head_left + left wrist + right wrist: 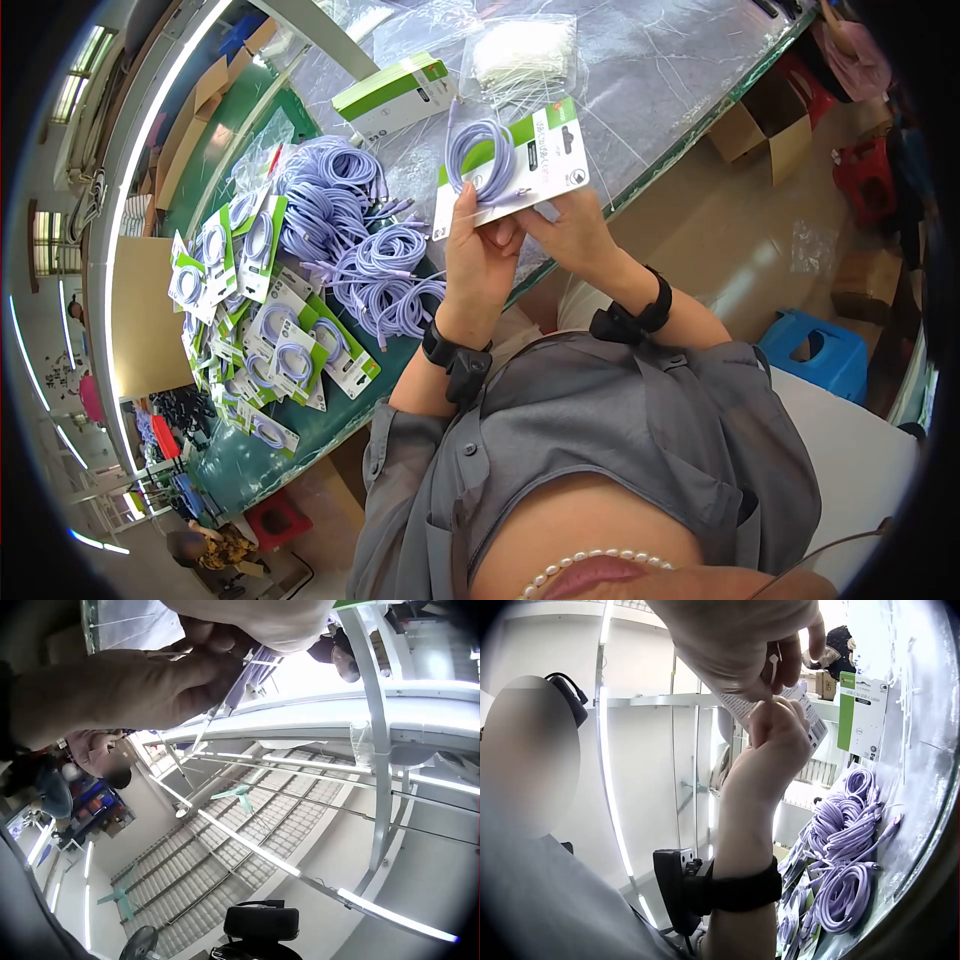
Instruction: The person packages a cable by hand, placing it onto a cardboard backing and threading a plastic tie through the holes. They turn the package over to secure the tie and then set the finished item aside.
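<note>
A green bench with a grey marbled covering is filling the upper part of the head view; a blue stool and a cardboard box are standing on the floor at right. Purple cable coils and a pile of cable cards are lying at left.

The held card is sitting at upper centre, its long axis running from lower left to upper right. Its hang-hole end is pointing upper right; its cable coil is occupying the opposite half. The left hand is pinching the card, thumb in front. The right hand is curling its fingers behind the card, pinching a thin white strip.

The right wrist view is showing the strip and the card's printed reverse, both hidden in the head view. The left wrist view is showing ceiling fans and light tubes.
</note>
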A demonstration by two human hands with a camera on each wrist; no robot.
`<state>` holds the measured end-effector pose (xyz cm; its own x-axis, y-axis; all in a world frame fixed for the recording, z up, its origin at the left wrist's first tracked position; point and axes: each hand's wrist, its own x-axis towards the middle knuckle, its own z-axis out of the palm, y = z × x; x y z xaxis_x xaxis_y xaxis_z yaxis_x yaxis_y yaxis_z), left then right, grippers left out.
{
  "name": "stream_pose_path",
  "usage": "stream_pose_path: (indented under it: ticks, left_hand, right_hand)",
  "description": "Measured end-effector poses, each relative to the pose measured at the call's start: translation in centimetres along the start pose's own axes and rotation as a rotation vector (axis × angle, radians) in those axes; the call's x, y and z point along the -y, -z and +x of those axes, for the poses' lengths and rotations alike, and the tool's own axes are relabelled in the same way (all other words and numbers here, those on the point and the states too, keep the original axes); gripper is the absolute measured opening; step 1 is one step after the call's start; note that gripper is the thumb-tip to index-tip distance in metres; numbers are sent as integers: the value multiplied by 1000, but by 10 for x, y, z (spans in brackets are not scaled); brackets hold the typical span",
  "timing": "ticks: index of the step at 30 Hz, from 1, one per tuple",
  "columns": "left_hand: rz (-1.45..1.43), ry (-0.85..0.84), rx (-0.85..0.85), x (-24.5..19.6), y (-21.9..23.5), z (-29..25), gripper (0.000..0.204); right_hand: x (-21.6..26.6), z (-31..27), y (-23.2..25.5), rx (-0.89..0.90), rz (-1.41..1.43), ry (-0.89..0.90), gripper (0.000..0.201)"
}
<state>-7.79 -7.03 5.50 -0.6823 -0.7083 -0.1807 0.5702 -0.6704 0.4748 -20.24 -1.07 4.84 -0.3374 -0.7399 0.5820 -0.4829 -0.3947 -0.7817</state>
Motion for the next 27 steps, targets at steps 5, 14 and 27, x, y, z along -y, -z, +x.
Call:
stream_pose_path:
  ticks: [5, 14, 27]
  left_hand:
    - [188, -3, -66, -1, -2, -12, 34]
    - [332, -169, -86, -4, -2, -19, 31]
    - [151, -126, 11, 14, -7, -31, 31]
  right_hand:
    - [-8, -4, 1, -3, 185, -144, 24]
    - [21, -16, 53, 411, -450, 47, 20]
    - [22, 10, 36, 309, -416, 435, 29]
